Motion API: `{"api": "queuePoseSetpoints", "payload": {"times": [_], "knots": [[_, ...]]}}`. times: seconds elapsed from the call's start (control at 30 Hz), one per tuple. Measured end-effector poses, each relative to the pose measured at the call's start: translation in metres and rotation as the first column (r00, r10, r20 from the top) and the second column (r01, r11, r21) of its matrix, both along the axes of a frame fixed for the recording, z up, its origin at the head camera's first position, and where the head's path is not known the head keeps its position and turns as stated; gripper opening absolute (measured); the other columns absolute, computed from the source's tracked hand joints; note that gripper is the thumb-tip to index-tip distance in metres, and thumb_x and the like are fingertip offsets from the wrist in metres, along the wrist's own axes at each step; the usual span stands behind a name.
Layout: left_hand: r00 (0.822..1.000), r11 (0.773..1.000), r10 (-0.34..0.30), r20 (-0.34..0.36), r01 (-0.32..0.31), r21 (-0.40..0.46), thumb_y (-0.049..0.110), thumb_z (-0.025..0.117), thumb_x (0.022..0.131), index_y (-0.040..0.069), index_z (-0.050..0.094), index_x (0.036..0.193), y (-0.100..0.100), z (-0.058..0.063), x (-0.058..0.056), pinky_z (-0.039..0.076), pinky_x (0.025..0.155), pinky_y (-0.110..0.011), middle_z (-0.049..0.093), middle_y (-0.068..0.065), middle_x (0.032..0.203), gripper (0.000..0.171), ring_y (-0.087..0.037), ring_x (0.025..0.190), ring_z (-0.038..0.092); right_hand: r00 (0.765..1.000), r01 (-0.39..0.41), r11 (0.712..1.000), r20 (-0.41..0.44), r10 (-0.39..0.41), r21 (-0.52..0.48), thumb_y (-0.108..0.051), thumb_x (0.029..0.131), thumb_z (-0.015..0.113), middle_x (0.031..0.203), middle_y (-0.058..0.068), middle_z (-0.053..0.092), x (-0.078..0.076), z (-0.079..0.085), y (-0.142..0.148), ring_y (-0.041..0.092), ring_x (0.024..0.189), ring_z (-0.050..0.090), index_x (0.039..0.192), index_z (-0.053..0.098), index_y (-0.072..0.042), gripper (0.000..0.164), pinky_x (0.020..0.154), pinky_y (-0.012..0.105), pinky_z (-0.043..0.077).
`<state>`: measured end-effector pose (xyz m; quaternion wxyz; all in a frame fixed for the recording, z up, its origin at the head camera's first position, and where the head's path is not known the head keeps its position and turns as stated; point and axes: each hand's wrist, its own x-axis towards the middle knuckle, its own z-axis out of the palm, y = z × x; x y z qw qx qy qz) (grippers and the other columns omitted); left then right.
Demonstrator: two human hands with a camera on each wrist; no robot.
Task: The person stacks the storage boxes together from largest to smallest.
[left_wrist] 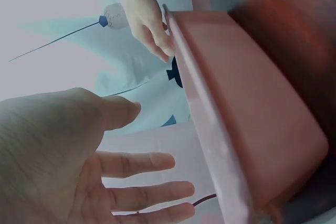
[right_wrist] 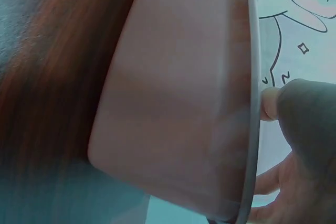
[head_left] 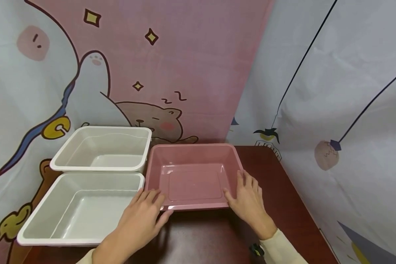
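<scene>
The pink tub [head_left: 194,183] stands on the brown tabletop [head_left: 198,238], to the right of two white tubs [head_left: 99,211], which are one behind the other. The left hand [head_left: 136,216] is open, its fingers extended, at the near left corner of the pink tub. The right hand [head_left: 250,200] is also open, fingers relaxed, at the near right corner. I cannot tell whether they touch the rim.

The pink tub [head_left: 194,179] sits right way up on the brown table [head_left: 267,167], open at the top. It is wider than it is deep, with round corners and a rim all around. Its smooth sides shine a little (the flat bottom has a big box shape on it). Two white tubs [head_left: 99,209] are just to its left.
</scene>
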<state>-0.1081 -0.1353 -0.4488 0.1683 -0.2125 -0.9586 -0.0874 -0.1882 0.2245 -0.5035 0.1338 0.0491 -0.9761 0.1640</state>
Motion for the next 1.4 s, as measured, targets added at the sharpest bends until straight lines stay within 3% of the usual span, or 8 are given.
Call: {"api": "queuePoseSetpoints", "payload": {"times": [0.23,0.4,0.6,0.77,1.1,1.4], "knots": [[1.0,0.999,0.001,-0.02,-0.001,0.039,0.042,0.085,0.107,0.005,0.08,0.132,-0.009,0.025,-0.014,0.065,0.111,-0.058,0.082,-0.017,0.137,0.045,-0.04,0.122,0.078,0.997,-0.05,0.999,-0.067,0.049,-0.008,-0.042,0.103,0.084,0.169,0.035,0.054,-0.008,0.009,-0.011,0.059,0.148,0.057,0.169,0.053,0.004,0.086,0.114,0.079,0.051],[0.999,0.996,0.003,-0.032,0.0,0.09,0.037,0.084,0.108,0.005,0.08,0.136,-0.022,0.038,-0.031,0.068,0.1,-0.06,0.082,-0.019,0.135,0.043,-0.043,0.119,0.079,0.994,-0.084,0.996,-0.076,0.081,-0.034,-0.04,0.104,0.083,0.172,0.032,0.053,-0.014,0.018,-0.021,0.058,0.148,0.058,0.169,0.054,0.004,0.083,0.115,0.079,0.052],[0.999,0.99,0.038,-0.003,-0.037,0.138,0.032,0.084,0.107,0.002,0.081,0.134,-0.04,0.045,-0.051,0.068,0.094,-0.064,0.081,-0.023,0.133,0.04,-0.047,0.112,0.08,0.988,-0.132,0.986,-0.087,0.124,-0.097,-0.037,0.105,0.085,0.172,0.029,0.053,-0.021,0.03,-0.039,0.056,0.154,0.056,0.17,0.054,0.002,0.082,0.123,0.077,0.05],[0.995,0.984,0.08,0.057,-0.088,0.156,0.033,0.08,0.11,0.002,0.08,0.136,-0.054,0.05,-0.065,0.067,0.095,-0.069,0.08,-0.027,0.134,0.04,-0.051,0.118,0.08,0.985,-0.162,0.979,-0.082,0.153,-0.123,-0.034,0.105,0.085,0.172,0.028,0.053,-0.026,0.037,-0.057,0.054,0.155,0.055,0.172,0.052,0.0,0.082,0.125,0.074,0.05],[0.964,0.971,0.178,0.196,-0.205,0.127,0.042,0.069,0.115,0.004,0.073,0.15,-0.091,0.061,-0.089,0.062,0.091,-0.079,0.073,-0.031,0.149,0.052,-0.06,0.125,0.076,0.967,-0.247,0.957,-0.102,0.233,-0.154,-0.032,0.107,0.082,0.166,0.026,0.059,-0.042,0.051,-0.096,0.051,0.151,0.06,0.17,0.055,-0.002,0.075,0.121,0.071,0.054],[0.945,0.959,0.206,0.253,-0.246,0.139,0.039,0.064,0.119,-0.001,0.065,0.159,-0.133,0.06,-0.112,0.056,0.108,-0.082,0.065,-0.039,0.156,0.057,-0.066,0.139,0.066,0.95,-0.312,0.927,-0.053,0.308,-0.209,-0.036,0.112,0.076,0.169,0.026,0.056,-0.064,0.059,-0.131,0.049,0.155,0.057,0.174,0.051,-0.004,0.075,0.128,0.068,0.052]]}}
